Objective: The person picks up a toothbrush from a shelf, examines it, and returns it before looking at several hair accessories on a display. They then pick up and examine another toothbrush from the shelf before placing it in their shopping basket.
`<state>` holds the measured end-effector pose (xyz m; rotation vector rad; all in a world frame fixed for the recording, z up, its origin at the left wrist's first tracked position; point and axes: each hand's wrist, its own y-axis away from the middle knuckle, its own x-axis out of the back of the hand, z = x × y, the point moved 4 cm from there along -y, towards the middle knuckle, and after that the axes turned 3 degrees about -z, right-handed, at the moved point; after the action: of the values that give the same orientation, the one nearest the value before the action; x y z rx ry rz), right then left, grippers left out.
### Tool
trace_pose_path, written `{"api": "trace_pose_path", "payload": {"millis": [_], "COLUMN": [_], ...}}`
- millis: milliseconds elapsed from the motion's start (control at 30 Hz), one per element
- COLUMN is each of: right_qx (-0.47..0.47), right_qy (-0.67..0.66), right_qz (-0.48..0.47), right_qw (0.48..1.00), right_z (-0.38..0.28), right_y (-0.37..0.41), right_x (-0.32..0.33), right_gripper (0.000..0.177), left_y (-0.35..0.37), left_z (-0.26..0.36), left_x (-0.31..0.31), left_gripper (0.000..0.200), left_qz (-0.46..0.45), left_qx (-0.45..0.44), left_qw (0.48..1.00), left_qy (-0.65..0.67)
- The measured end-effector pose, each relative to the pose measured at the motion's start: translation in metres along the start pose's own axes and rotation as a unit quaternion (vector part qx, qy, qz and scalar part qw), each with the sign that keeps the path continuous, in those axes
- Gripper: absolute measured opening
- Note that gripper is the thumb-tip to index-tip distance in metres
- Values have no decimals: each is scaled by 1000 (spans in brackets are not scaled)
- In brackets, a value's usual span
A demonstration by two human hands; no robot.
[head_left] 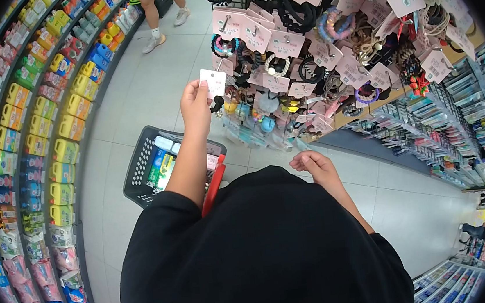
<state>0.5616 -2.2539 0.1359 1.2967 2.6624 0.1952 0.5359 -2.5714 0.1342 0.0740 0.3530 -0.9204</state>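
My left hand point(194, 100) is closed, its thumb and fingers pinching a white product card point(213, 83) at the left edge of the hair-accessory display. A dark hair tie point(217, 103) hangs at the card's lower end. Several hair ties on pink cards point(286, 43) crowd the hooks to the right, among them a pastel one point(336, 24). My right hand point(314, 165) is low in front of my body, loosely curled with nothing visible in it. Below my left forearm is a dark shopping basket point(135, 172) with packaged goods inside and a red handle point(214, 180).
Curved shelves on the left carry yellow jugs point(72, 127) and soft packs point(66, 256). Another person's legs point(150, 14) are in the aisle at the top. Racks of packaged goods point(427, 128) line the right side. Tiled floor point(103, 159) runs between.
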Motion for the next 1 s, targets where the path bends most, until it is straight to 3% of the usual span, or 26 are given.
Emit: {"api": "trace_pose_path", "payload": {"millis": [767, 1000], "right_qx": [-4, -7], "right_qy": [-18, -14], "right_qz": [5, 0], "right_qw": [1000, 1000], "right_z": [9, 10], "right_y": [11, 12], "right_x": [2, 3], "right_gripper": [23, 23], "left_y": [-16, -21], "left_z": [-10, -15], "left_x": [-10, -12], "left_gripper": [19, 23], "left_qz": [-13, 5], "left_qx": [3, -7], "left_qw": [1000, 998], "left_qy": [3, -61]}}
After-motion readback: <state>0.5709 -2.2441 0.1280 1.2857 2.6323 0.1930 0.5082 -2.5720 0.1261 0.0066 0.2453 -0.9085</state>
